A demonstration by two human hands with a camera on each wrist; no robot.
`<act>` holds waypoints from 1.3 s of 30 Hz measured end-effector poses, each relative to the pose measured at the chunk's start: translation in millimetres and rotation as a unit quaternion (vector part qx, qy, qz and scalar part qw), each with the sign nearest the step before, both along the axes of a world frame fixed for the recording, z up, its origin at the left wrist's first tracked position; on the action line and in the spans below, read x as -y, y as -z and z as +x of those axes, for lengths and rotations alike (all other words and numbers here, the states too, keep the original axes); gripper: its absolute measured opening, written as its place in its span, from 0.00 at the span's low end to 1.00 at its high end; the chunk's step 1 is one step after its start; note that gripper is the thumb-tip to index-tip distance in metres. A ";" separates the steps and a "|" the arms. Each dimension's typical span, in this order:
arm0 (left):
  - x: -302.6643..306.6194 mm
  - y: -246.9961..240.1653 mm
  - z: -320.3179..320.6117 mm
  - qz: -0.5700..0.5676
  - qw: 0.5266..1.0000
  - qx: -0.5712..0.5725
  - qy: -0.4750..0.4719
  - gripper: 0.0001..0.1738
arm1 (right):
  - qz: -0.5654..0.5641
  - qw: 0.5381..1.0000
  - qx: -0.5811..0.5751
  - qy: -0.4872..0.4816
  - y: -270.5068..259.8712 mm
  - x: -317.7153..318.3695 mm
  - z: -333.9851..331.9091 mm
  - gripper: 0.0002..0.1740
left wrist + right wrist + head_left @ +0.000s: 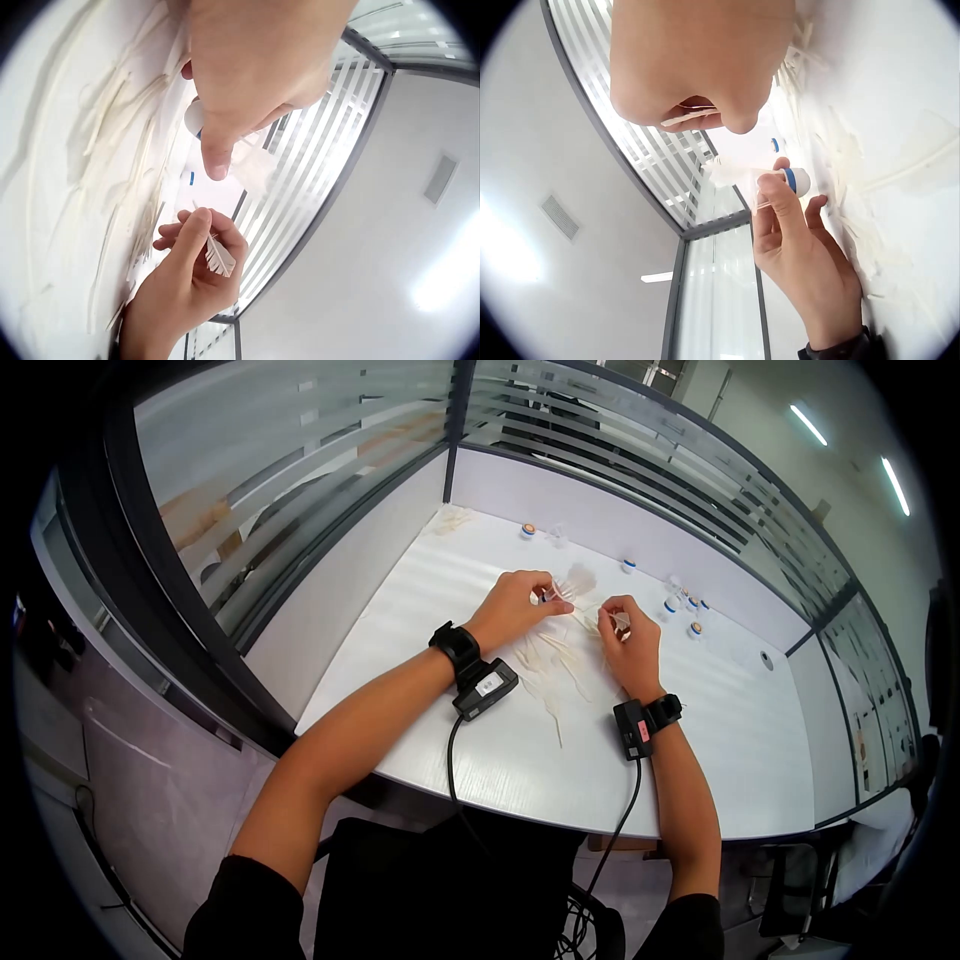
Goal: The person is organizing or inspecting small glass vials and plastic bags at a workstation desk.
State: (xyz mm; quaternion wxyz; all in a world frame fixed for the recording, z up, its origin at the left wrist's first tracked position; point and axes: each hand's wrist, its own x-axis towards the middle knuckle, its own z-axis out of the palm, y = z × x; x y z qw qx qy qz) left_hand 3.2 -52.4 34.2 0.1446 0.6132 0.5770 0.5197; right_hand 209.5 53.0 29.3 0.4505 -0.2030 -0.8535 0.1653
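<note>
My left hand (512,608) grips a shuttlecock (800,181) with a rounded white base and a blue band. White feathers (255,171) stick out of it beyond the thumb, toward the back of the desk. A short distance to the right, my right hand (634,645) pinches a single loose white feather (219,259) between thumb and fingers, its vane lying along the palm. In the right wrist view that feather is mostly hidden by the curled fingers. Below both hands, several loose feathers (545,670) lie scattered over the white desk (430,730).
Several small blue-banded shuttlecock bases stand toward the back, one with an orange top (528,531) and another further right (628,566). A heap of pale feathers (452,520) sits in the far left corner. Low partition walls (560,490) enclose the desk; a cable hole (767,660) is at right.
</note>
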 end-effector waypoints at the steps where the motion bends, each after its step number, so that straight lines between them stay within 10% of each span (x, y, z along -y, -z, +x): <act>1: -2.3 3.4 -1.0 0.012 1.000 -0.005 0.002 0.19 | -0.006 1.000 0.002 0.000 0.0 0.3 0.0 0.06; 39: -6.1 11.2 -6.4 0.075 0.996 -0.032 0.024 0.06 | -0.053 0.994 0.012 -0.095 2.0 12.9 -7.4 0.12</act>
